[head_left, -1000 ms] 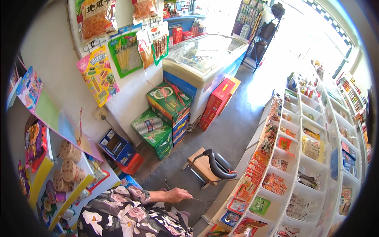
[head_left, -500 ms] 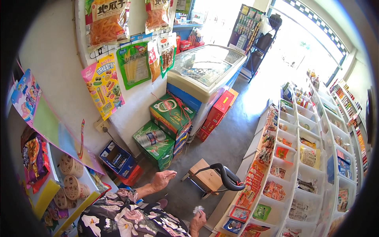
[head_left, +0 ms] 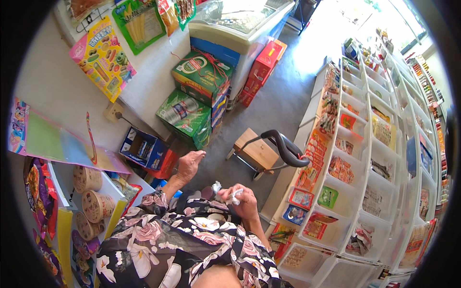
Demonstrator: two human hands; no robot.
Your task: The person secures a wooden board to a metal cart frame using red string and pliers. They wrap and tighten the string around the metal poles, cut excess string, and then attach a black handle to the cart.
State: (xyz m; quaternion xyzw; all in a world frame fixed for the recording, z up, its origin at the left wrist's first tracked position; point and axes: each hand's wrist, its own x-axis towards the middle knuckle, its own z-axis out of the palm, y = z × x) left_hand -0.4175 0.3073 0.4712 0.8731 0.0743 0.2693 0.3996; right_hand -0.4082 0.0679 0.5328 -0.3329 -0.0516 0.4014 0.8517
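My right hand (head_left: 246, 201) is closed on a crumpled white tissue (head_left: 234, 197), in front of my flowered black clothing. White ends of it stick out between the fingers. To the upper left, my left hand (head_left: 188, 165) is held up with its fingers drawn together, and nothing shows in them. The two hands are apart. Beyond them stands a wooden-seated stool (head_left: 257, 150) with a black padded curved bar (head_left: 284, 151). A blue box (head_left: 142, 149) with small packs inside lies left of my left hand, by a red container (head_left: 166, 165).
White bins (head_left: 336, 201) of packaged snacks line the right side. Green cartons (head_left: 185, 117) are stacked beside a chest freezer (head_left: 216, 41), with red boxes (head_left: 261, 69) along it. At left, a shelf (head_left: 117, 194) holds paper tubs (head_left: 97, 205). Snack packs (head_left: 103, 60) hang on the wall.
The view has tipped downward, showing more of my clothing. My right hand has come up and inward with the tissue, closer to my left hand, whose fingers have curled in.
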